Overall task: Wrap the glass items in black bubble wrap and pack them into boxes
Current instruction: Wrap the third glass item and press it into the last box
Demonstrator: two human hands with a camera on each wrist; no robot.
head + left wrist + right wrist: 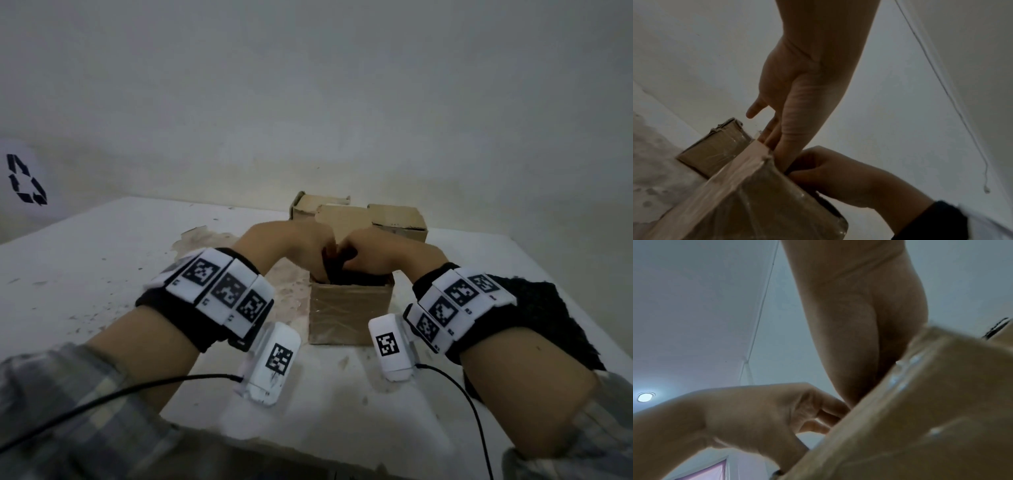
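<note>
Both hands over the open top of a small cardboard box (349, 313) on a white table (102, 260). Left hand (291, 246) and right hand (387, 257) meeting knuckle to knuckle, fingers dipped into the box on a dark wrapped bundle (346, 274); the grip itself hidden by the hands. Clear tape crossing the near face of the box. Behind it, more cardboard boxes (397, 219) near the wall. A sheet of black bubble wrap (548, 308) lying on the table under the right forearm. Marker bands on both wrists, black cables trailing.
</note>
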